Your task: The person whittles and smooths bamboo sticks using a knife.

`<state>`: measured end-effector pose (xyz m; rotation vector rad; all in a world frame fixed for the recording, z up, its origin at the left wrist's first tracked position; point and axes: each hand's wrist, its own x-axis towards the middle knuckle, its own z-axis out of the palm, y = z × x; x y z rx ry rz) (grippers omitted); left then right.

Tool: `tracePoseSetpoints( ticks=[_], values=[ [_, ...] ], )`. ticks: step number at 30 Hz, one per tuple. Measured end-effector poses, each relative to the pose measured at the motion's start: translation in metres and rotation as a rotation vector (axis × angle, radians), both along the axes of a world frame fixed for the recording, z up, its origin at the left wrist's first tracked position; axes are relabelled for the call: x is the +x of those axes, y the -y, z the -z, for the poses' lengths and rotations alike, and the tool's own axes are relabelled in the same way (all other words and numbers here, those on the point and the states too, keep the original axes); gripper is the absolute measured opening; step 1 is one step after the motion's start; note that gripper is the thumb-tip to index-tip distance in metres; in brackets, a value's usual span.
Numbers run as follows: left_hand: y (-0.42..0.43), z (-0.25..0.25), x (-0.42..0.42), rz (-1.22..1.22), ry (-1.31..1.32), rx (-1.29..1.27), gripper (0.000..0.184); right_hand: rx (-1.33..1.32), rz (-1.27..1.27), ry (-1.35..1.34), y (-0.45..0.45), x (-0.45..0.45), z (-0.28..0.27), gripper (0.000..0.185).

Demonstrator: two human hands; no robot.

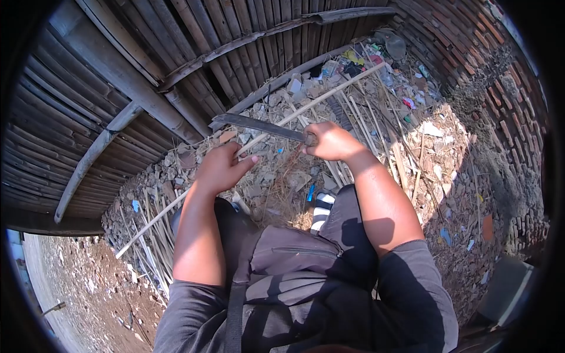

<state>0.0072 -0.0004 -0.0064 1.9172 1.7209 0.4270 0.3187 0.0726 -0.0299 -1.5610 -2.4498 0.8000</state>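
Observation:
A long pale bamboo strip (329,93) runs diagonally from the lower left to the upper right. My left hand (222,167) grips it near its middle, thumb pointing right. In my right hand (331,141) is the handle of a machete (259,125), its dark blade pointing left and crossing over the strip. The blade's tip lies above my left hand, near the foot of the bamboo wall. Below the hands are my bent knees and a black bag (294,247) at my lap.
A bamboo wall (118,76) rises at the upper left, a brick wall (506,112) at the right. Rubble and litter cover the ground. Cut strips lie in a bundle (154,229) at the left, with more strips (376,126) at the right.

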Motion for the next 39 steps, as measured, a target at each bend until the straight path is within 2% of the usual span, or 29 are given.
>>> tracePoseSetpoints(
  ticks=[16, 29, 37, 39],
  values=[
    [0.001, -0.004, 0.006, 0.018, -0.061, -0.066, 0.061, -0.005, -0.019, 0.025, 0.002, -0.001, -0.005, 0.056],
    [0.001, 0.003, 0.004, 0.067, -0.087, -0.035, 0.064, -0.022, -0.066, 0.048, 0.003, -0.006, -0.004, 0.049],
    [0.001, 0.001, 0.011, 0.065, -0.068, -0.140, 0.060, -0.064, -0.080, 0.117, 0.004, -0.011, -0.006, 0.055],
    [0.001, 0.003, 0.010, 0.060, -0.062, -0.133, 0.060, -0.004, -0.086, 0.063, 0.005, -0.009, 0.000, 0.051]
  ],
)
